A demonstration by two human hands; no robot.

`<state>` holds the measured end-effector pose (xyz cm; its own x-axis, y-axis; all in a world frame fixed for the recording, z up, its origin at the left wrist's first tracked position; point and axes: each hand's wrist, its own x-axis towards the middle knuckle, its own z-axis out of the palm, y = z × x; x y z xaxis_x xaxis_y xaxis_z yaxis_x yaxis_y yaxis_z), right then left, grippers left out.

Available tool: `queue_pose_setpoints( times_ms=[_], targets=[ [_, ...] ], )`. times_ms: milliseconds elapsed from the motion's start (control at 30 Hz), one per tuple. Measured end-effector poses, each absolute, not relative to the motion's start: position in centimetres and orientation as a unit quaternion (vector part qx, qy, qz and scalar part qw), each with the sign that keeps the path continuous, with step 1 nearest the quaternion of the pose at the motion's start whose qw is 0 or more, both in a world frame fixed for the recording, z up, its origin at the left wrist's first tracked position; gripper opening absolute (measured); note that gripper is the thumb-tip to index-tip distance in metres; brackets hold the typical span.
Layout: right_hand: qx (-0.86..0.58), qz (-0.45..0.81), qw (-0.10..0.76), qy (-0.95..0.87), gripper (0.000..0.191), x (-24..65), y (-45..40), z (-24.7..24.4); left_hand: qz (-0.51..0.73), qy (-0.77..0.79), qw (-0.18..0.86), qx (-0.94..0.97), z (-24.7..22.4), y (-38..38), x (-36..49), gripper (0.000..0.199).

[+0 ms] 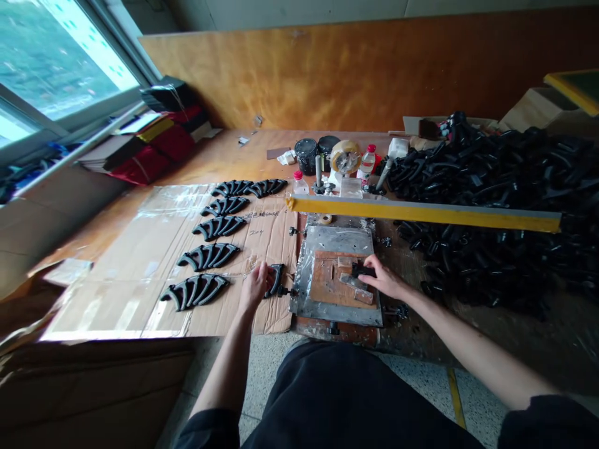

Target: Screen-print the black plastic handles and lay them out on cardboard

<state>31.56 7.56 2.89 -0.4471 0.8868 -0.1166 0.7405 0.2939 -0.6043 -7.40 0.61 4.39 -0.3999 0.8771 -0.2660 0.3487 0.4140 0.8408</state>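
My left hand [256, 285] is closed at the edge of the cardboard, its fingers pinching a black curved plastic piece [277, 279]. Over a wooden jig [322, 287] on a grey metal plate [306, 305], my right hand [384, 279] grips another small black piece [359, 269], partly hidden by the fingers. Rows of nested black curved pieces [195, 291] lie on the cardboard sheet [126, 274] to the left of my left hand.
A large heap of black pieces [491, 181] covers the right side. A yellow-edged bar [421, 213] crosses above the plate's far end. Dark jars [306, 156], a tape roll [345, 157] and a red-capped bottle [368, 159] stand behind. Black knobs [286, 291] stick out beside the plate.
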Motion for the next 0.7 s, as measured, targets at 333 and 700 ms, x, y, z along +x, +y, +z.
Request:
queue_pose_setpoints(
  times_ms=[333,700],
  targets=[
    [-0.499,0.050,0.074,-0.862,0.018,24.3,6.9,2.9,0.546,0.492,0.441,0.515,17.6,8.3,2.5,0.058],
    [-0.670,-0.003,0.270,-0.691,0.032,35.3,12.3,7.7,0.395,0.586,0.544,0.452,9.8,0.3,1.6,0.057]
  ],
)
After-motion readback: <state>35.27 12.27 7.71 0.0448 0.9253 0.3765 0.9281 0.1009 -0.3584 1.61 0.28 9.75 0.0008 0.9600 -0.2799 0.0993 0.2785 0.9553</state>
